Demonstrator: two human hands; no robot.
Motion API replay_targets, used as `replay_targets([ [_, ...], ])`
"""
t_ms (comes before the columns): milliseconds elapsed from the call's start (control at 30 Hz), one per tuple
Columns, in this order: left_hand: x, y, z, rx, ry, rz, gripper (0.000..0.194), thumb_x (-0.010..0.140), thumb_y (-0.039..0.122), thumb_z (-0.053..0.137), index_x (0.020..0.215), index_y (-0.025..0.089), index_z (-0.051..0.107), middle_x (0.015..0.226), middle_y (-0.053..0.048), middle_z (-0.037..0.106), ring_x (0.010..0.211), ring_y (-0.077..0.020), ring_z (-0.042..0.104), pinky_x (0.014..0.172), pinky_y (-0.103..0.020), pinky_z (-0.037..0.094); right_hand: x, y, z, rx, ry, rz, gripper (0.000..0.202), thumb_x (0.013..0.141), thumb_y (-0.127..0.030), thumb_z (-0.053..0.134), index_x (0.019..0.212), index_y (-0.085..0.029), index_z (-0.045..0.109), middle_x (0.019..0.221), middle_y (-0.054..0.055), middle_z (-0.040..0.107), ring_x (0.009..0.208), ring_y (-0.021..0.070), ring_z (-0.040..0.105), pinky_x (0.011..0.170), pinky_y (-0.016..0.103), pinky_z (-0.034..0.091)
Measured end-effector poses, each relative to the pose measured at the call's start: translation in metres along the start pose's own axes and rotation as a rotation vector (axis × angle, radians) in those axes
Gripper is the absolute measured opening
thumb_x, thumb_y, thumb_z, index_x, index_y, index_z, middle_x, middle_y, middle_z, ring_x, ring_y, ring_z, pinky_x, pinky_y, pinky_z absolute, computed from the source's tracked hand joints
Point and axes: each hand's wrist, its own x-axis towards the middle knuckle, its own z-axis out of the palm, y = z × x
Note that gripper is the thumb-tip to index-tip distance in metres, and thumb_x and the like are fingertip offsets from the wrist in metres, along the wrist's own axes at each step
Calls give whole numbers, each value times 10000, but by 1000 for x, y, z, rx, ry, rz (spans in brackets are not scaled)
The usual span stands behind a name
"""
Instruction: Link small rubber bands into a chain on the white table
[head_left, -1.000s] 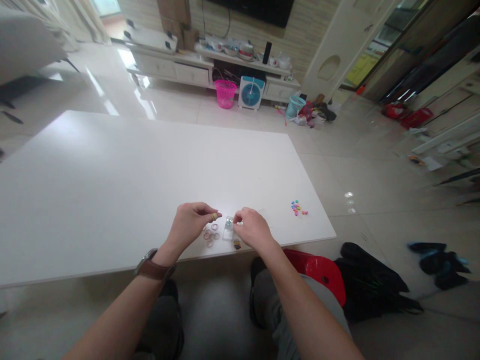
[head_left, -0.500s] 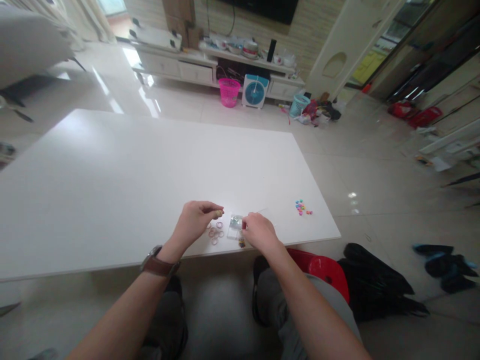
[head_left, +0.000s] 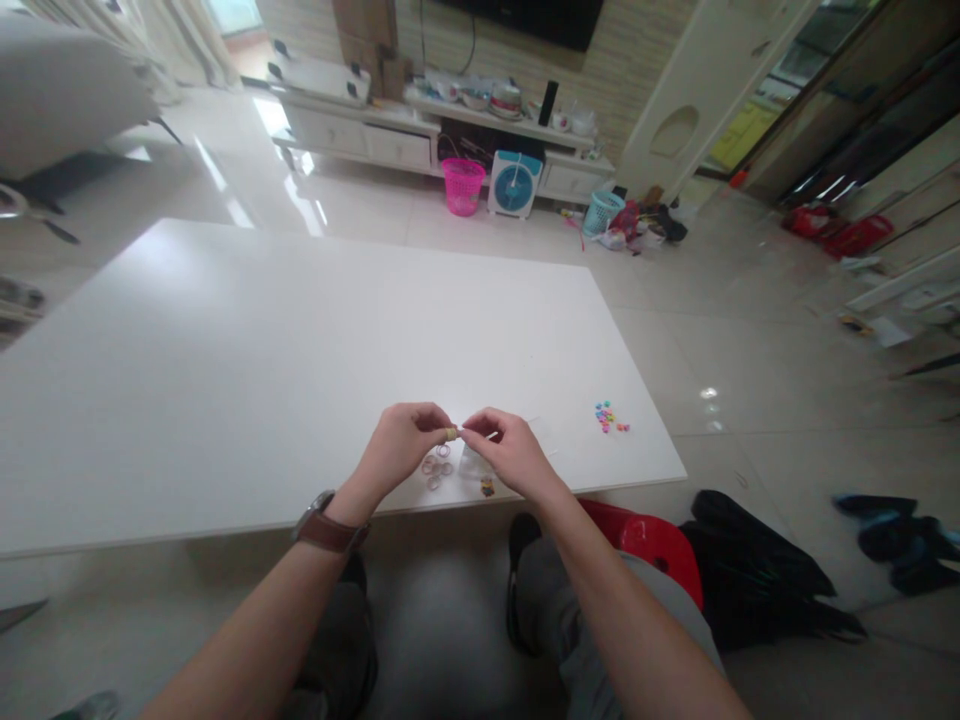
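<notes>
My left hand (head_left: 409,440), with a brown-strapped watch on its wrist, pinches a small yellowish piece (head_left: 451,434) between thumb and fingers. My right hand (head_left: 506,448) is closed in a pinch right at the piece's other end, its fingertips almost meeting the left ones. What exactly the right fingers hold is too small to make out. Below the hands lie several thin pinkish-brown rings (head_left: 435,468). A clear plastic packet (head_left: 474,464) lies partly under my right hand. Near the table edge is a small dark and yellow item (head_left: 487,487).
Several colourful beads (head_left: 604,416) lie on the white table (head_left: 300,350) to the right. A red stool (head_left: 656,555) and a black bag (head_left: 757,570) are beside my right leg. Across the floor stand a pink basket (head_left: 463,188) and a blue-and-white fan (head_left: 514,184).
My right hand has come left and up from the plastic packet to meet the left hand at the yellowish piece. My left hand still pinches that piece. The view has shifted slightly.
</notes>
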Motion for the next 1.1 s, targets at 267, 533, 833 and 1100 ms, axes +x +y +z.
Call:
replay_targets([
  [267, 2, -2, 3, 25, -24, 70, 80, 731, 263, 736, 680, 208, 764, 693, -29, 758, 650, -172, 673, 635, -269, 503, -1, 4, 5, 51, 22, 21, 155, 818, -326, 736, 815, -172, 745, 761, 21, 744, 708, 139, 658, 682, 253, 492],
  [533, 0, 1, 4, 18, -66, 56, 92, 759, 250, 707, 736, 215, 789, 725, -28, 780, 667, -183, 696, 650, -275, 527, -1, -2, 6, -11, 82, 39, 73, 781, -166, 667, 787, -184, 738, 731, 2, 735, 690, 140, 669, 666, 247, 493],
  [833, 0, -3, 4, 41, -89, 65, 89, 784, 251, 711, 755, 202, 780, 700, -18, 760, 640, -152, 660, 613, -247, 486, 1, 13, -9, -415, 55, 69, 162, 802, -114, 618, 880, -203, 728, 798, 20, 743, 751, 155, 655, 725, 259, 452],
  [1100, 0, -2, 3, 61, -105, 83, 90, 774, 209, 695, 749, 194, 780, 695, -22, 758, 636, -144, 651, 615, -245, 472, -9, 19, -3, -783, -195, 168, 211, 825, -69, 601, 911, -209, 733, 881, 81, 751, 850, 201, 671, 726, 267, 397],
])
